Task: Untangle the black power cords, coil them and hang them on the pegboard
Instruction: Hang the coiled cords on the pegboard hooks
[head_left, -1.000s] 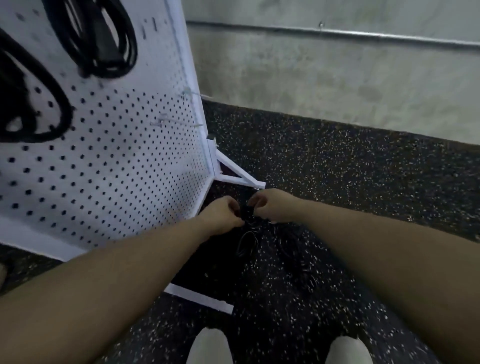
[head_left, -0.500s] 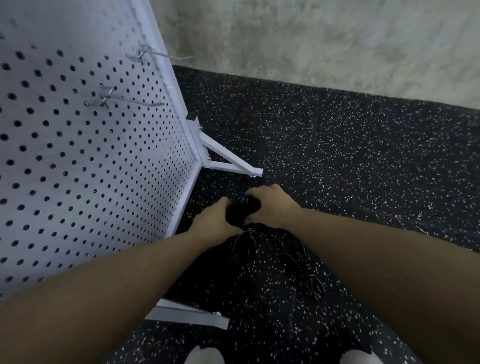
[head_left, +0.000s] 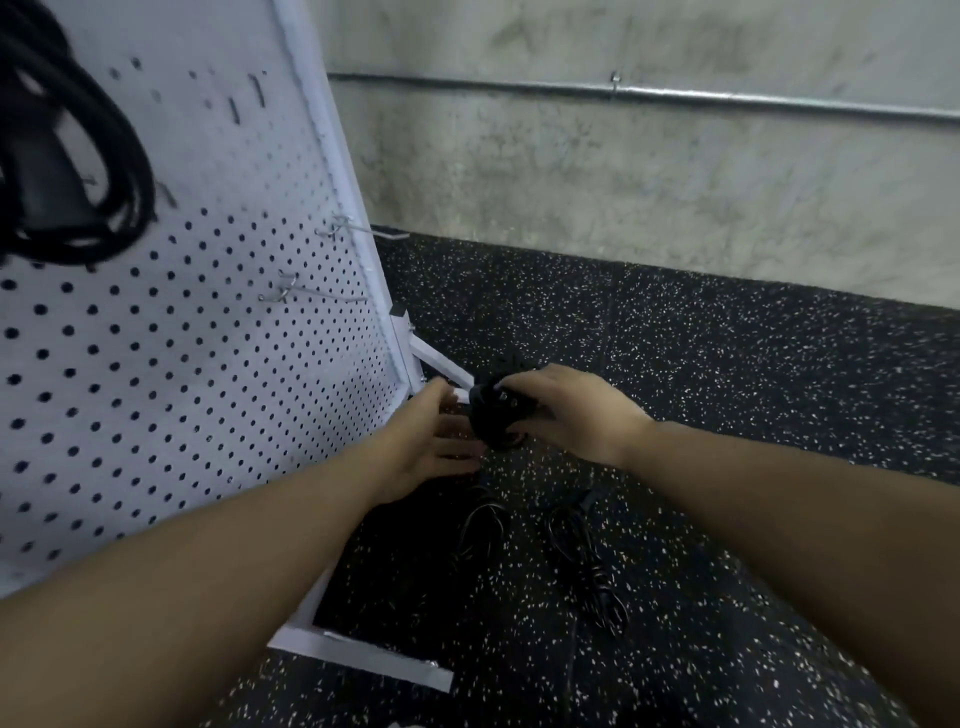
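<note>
Fingers (head_left: 511, 387) of the right hand (head_left: 571, 410) curl around a bundled black cord (head_left: 493, 415) above the floor (head_left: 727, 364), left hand (head_left: 436, 441) extended loosely beside it, apparently steadying the coil for an empty pegboard (head_left: 182, 389) hook (head_left: 311, 295).

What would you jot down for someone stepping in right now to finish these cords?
Right hand: grips a small black cord bundle above the floor, by the pegboard's foot.
Left hand: fingers straight, beside the bundle, holding nothing.
Done: one coil already hangs at the pegboard's upper left.
Left: hang the bundle, probably on a free hook; then more cord lies loose on the floor to untangle, coil and hang.
</note>
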